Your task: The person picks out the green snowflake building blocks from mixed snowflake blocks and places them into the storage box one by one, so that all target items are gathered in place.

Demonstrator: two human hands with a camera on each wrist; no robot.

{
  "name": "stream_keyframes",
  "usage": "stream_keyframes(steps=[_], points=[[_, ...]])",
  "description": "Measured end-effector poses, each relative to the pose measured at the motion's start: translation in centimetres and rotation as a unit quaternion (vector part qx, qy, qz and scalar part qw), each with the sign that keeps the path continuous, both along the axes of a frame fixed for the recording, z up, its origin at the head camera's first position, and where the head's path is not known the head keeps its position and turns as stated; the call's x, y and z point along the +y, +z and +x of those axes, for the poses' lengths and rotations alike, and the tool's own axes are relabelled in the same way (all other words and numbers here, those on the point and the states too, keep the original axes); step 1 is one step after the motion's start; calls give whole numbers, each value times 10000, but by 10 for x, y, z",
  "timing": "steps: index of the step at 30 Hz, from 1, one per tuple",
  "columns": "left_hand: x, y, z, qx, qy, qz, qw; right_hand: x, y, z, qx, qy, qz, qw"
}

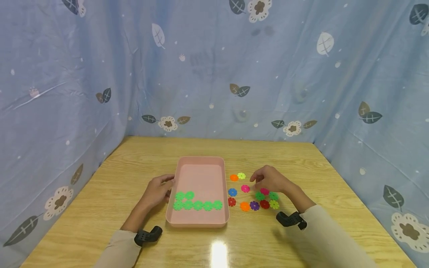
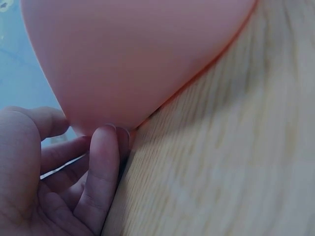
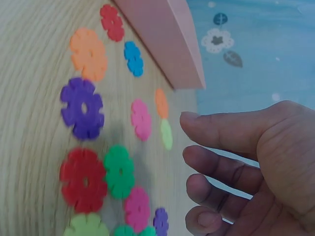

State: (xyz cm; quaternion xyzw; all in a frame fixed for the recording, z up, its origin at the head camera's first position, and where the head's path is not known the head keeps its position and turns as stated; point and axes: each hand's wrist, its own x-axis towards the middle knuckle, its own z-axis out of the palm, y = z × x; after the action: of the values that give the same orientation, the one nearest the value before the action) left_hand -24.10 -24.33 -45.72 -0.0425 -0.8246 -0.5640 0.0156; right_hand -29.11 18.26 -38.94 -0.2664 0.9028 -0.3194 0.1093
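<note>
A pink tray point(image 1: 201, 225) lies on the table, with several green flower-shaped pieces point(image 1: 198, 205) in an L-like arrangement at its near side. My left hand point(image 1: 156, 191) touches the tray's left side; in the left wrist view the fingers of that hand point(image 2: 74, 172) rest against the tray wall point(image 2: 133, 59). Over the loose pieces right of the tray hovers my right hand point(image 1: 270, 179). In the right wrist view the right hand point(image 3: 236, 162) has its thumb and fingers apart with nothing between them, near a pink piece point(image 3: 141, 119) and a light green piece point(image 3: 167, 134).
Loose flower pieces lie right of the tray: blue point(image 1: 232, 192), orange point(image 1: 245, 206), purple point(image 1: 254, 205), red point(image 1: 264, 204) and others. The wooden table point(image 1: 268, 152) is bordered at the back and sides by a blue patterned curtain point(image 1: 207, 74).
</note>
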Motion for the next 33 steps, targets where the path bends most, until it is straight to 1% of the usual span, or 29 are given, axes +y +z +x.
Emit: stream_keyframes(steps=[3, 7, 11, 15, 20, 25, 27, 33], points=[[0, 0, 1, 2, 11, 56, 10000, 7, -1, 2, -50, 13, -51, 10000], [0, 1, 1, -64, 59, 8, 10000, 13, -5, 4, -92, 29, -100, 9999], [0, -1, 1, -125, 152, -3, 9998, 17, -11, 5, -163, 33, -116, 9998], [0, -3, 0, -113, 142, 24, 9998, 19, -18, 7, -229, 1, -89, 9997], [1, -2, -1, -110, 124, 25, 9999, 17, -24, 9, 123, -63, 192, 9997], [1, -1, 0, -95, 84, 82, 9999, 14, -26, 11, 381, -154, 355, 9985], [0, 0, 0, -74, 49, 102, 9999, 12, -27, 12, 422, -200, 411, 9981], [0, 1, 2, -89, -6, 111, 9999, 8, -28, 16, 348, -360, 539, 9973]])
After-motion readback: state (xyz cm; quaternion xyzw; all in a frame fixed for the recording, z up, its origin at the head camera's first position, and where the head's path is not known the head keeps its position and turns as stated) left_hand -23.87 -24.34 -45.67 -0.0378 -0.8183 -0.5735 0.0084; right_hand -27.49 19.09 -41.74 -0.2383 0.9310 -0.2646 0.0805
